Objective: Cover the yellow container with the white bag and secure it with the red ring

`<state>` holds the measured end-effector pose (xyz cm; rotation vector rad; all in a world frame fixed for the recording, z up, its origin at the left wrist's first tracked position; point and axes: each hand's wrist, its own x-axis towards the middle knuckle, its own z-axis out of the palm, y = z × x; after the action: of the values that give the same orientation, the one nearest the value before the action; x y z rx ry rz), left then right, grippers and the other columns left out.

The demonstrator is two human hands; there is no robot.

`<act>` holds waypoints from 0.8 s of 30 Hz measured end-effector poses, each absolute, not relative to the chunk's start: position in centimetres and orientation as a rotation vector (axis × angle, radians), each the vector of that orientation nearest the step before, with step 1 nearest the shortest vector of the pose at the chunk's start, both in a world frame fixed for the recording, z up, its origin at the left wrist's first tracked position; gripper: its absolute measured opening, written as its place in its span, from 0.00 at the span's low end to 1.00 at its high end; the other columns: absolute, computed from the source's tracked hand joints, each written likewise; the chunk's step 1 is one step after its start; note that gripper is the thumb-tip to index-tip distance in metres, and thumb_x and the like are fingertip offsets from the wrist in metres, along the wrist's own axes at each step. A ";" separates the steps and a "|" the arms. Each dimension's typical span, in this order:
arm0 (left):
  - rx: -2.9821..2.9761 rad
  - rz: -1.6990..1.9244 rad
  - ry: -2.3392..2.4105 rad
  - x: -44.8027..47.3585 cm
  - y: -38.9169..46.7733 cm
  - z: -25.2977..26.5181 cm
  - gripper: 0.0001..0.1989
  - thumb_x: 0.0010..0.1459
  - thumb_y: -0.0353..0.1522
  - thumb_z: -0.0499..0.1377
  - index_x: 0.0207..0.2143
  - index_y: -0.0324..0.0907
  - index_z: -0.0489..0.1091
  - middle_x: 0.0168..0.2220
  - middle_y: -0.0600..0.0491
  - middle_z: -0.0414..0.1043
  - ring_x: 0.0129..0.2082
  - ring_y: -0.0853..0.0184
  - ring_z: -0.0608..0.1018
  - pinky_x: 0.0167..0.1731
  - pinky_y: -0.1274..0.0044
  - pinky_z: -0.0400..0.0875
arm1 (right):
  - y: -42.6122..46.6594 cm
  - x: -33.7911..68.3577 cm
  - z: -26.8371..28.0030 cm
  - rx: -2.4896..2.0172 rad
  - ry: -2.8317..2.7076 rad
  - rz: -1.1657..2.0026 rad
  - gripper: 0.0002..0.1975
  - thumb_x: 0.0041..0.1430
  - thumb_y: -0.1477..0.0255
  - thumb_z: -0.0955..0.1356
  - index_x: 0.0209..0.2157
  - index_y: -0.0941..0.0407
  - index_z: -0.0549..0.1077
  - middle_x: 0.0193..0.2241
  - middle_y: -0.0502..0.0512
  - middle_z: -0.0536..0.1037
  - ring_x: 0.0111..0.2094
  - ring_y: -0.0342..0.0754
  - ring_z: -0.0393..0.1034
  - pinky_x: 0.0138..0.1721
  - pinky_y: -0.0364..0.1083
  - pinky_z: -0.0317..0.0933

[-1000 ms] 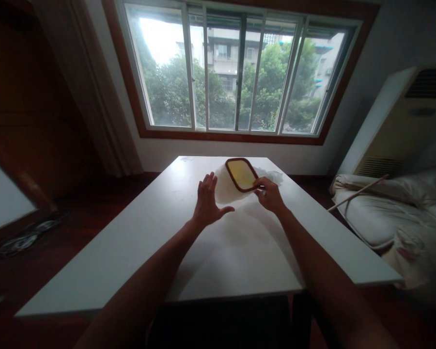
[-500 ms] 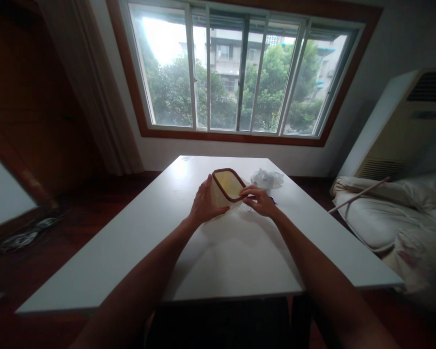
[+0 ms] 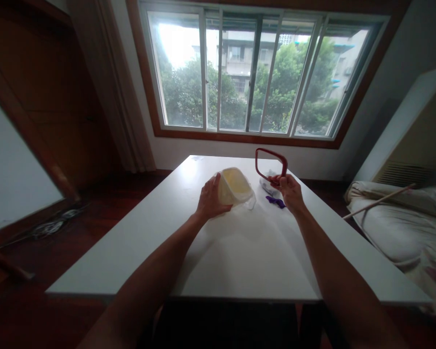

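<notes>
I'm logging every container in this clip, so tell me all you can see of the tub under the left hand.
The tub is a rounded-rectangular, translucent container that looks like plastic, yellowish inside; what it holds cannot be made out. It has no lid on. It is tilted, with its open mouth facing up and toward the camera, and sits on the white table at its far middle. The left hand grips its left side. A crumpled clear film lies against its right edge.

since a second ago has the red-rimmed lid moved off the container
Yes. The lid is lifted off the container, up and to the right, held in the right hand over the table.
</notes>
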<state>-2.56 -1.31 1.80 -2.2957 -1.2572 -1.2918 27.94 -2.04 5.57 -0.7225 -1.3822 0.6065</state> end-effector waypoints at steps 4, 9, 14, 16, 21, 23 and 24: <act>-2.256 -1.495 -1.481 -2.4 -0.9 1.1 0.69 0.36 0.46 0.72 0.70 0.44 0.30 0.64 0.38 0.53 0.63 0.45 0.61 0.60 0.55 0.61 | -1.3 27.9 4.6 -0.895 -1.229 0.459 0.17 0.59 0.54 0.67 0.37 0.55 0.70 0.36 0.54 0.77 0.39 0.48 0.75 0.42 0.52 0.71; -2.179 -1.853 -1.826 -0.5 0.3 -0.2 0.69 0.36 0.51 0.71 0.70 0.44 0.30 0.65 0.36 0.50 0.66 0.44 0.58 0.61 0.56 0.61 | -2.1 26.1 4.0 -1.012 -1.455 0.090 0.13 0.62 0.61 0.66 0.40 0.55 0.73 0.37 0.57 0.76 0.39 0.51 0.71 0.43 0.54 0.69; -2.429 -1.668 -1.735 -0.4 0.7 0.4 0.69 0.35 0.53 0.71 0.69 0.40 0.35 0.67 0.32 0.46 0.68 0.42 0.53 0.62 0.54 0.57 | -3.6 24.2 4.6 -0.849 -1.729 -0.185 0.07 0.64 0.69 0.65 0.40 0.54 0.74 0.42 0.59 0.75 0.47 0.54 0.68 0.52 0.57 0.63; -2.401 -1.504 -1.606 -1.4 -0.1 1.9 0.65 0.37 0.57 0.69 0.69 0.40 0.41 0.68 0.33 0.44 0.68 0.41 0.50 0.62 0.51 0.54 | -4.1 23.8 4.9 -0.831 -1.773 -0.223 0.07 0.64 0.70 0.65 0.40 0.54 0.74 0.44 0.59 0.74 0.49 0.55 0.66 0.54 0.58 0.62; -2.255 -1.353 -1.148 -3.9 -3.4 6.3 0.43 0.49 0.56 0.63 0.62 0.45 0.60 0.52 0.42 0.70 0.52 0.54 0.73 0.52 0.61 0.69 | -5.0 23.1 5.0 -0.780 -1.902 -0.241 0.08 0.64 0.71 0.65 0.42 0.50 0.75 0.48 0.59 0.72 0.55 0.57 0.64 0.57 0.60 0.60; -2.362 -1.287 -1.029 -4.0 -4.5 7.3 0.34 0.56 0.53 0.59 0.59 0.45 0.64 0.35 0.50 0.75 0.35 0.63 0.77 0.40 0.69 0.72 | -5.3 22.7 4.9 -0.751 -1.957 -0.217 0.09 0.63 0.72 0.65 0.43 0.49 0.75 0.49 0.59 0.72 0.56 0.58 0.63 0.57 0.61 0.60; -2.411 -1.253 -0.975 -3.8 -4.9 7.5 0.31 0.58 0.52 0.58 0.57 0.44 0.66 0.30 0.54 0.74 0.29 0.67 0.75 0.36 0.72 0.71 | -5.4 22.5 4.9 -0.738 -1.970 -0.205 0.09 0.63 0.72 0.65 0.44 0.49 0.75 0.49 0.59 0.72 0.57 0.58 0.63 0.58 0.62 0.60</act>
<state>-3.85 -4.90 7.53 -2.4110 -0.9746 -1.2534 22.45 -5.45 4.86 -0.7378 -1.9698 -0.2046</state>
